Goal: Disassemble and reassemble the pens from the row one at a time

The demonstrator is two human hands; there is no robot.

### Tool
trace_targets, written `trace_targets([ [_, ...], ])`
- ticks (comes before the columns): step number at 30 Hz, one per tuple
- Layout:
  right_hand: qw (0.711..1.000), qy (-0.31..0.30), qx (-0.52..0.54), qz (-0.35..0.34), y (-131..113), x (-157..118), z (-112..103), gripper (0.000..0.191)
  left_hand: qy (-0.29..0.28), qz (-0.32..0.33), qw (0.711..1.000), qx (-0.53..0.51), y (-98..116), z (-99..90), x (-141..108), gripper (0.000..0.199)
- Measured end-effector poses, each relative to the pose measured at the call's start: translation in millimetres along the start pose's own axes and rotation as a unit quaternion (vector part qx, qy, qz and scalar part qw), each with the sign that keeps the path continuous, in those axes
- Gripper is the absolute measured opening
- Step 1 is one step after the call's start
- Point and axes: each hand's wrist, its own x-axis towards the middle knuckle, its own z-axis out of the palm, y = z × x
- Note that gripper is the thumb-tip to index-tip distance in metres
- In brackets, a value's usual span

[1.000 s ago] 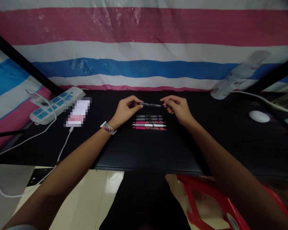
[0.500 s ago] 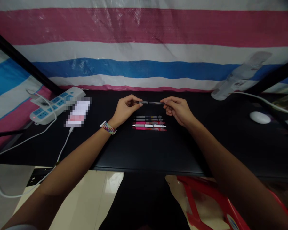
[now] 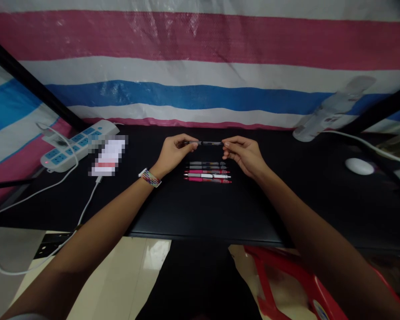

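A dark pen [image 3: 209, 143] is stretched level between my two hands, beyond a row of other pens. My left hand [image 3: 176, 153] pinches its left end between thumb and fingers; a woven, many-coloured band circles that wrist. At the pen's right end, my right hand [image 3: 245, 153] grips with thumb and fingertips. Nearer to me, several pens lie side by side: dark ones [image 3: 207, 165] at the far side, a pink-and-red pen [image 3: 205, 171], a white pen [image 3: 206, 176], and another pink-and-red pen [image 3: 207, 180] closest to me.
On the black table [image 3: 200, 213], a white power strip [image 3: 80, 146] and a blurred-out phone [image 3: 109, 155] on a white cable lie left. A clear bottle [image 3: 326, 113] and a white mouse [image 3: 359, 166] are right. Striped sheeting hangs behind; a red stool [image 3: 268, 284] stands below.
The pen between my hands appears to have turned slightly about its length. My right fingers have shifted a little left along its end. The row of pens stays put.
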Motion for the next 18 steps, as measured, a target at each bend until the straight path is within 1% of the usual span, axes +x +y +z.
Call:
trace_targets([
  [3, 1.000, 0.006, 0.000, -0.015, 0.7, -0.4, 1.1, 0.039, -0.002, -0.008, 1.000, -0.007, -0.6, 2.6, -1.0, 0.017],
  [5, 1.000, 0.009, 0.002, -0.021, 0.8, -0.9, 1.7, 0.040, -0.001, -0.010, 1.000, -0.004, -1.4, 4.8, -2.0, 0.022],
  [6, 1.000, 0.007, 0.000, -0.022, 0.9, -1.3, 2.1, 0.041, 0.002, -0.007, 1.000, 0.002, -1.8, 5.6, -2.5, 0.028],
  [9, 1.000, -0.007, -0.016, -0.024, 1.8, -2.7, 3.7, 0.041, 0.018, 0.003, 0.999, 0.027, -3.0, 6.6, -3.5, 0.058],
  [11, 0.999, -0.010, -0.021, -0.026, 3.0, -3.1, 4.7, 0.040, 0.023, 0.002, 0.999, 0.039, -3.0, 6.2, -3.2, 0.069],
  [12, 0.999, -0.008, -0.019, -0.027, 3.7, -2.9, 4.8, 0.040, 0.023, 0.000, 0.999, 0.039, -2.5, 5.9, -2.7, 0.069],
  [13, 0.999, -0.005, -0.017, -0.028, 4.3, -2.5, 4.6, 0.041, 0.023, 0.001, 0.999, 0.034, -1.8, 5.5, -2.0, 0.064],
  [16, 1.000, 0.004, -0.008, -0.027, 5.5, -0.2, 2.4, 0.041, 0.026, 0.017, 0.999, 0.008, 1.1, 4.4, 0.1, 0.029],
  [18, 1.000, 0.011, -0.006, -0.024, 5.7, 1.2, 0.5, 0.039, 0.027, 0.029, 0.999, 0.004, 2.0, 3.4, 0.9, 0.025],
])
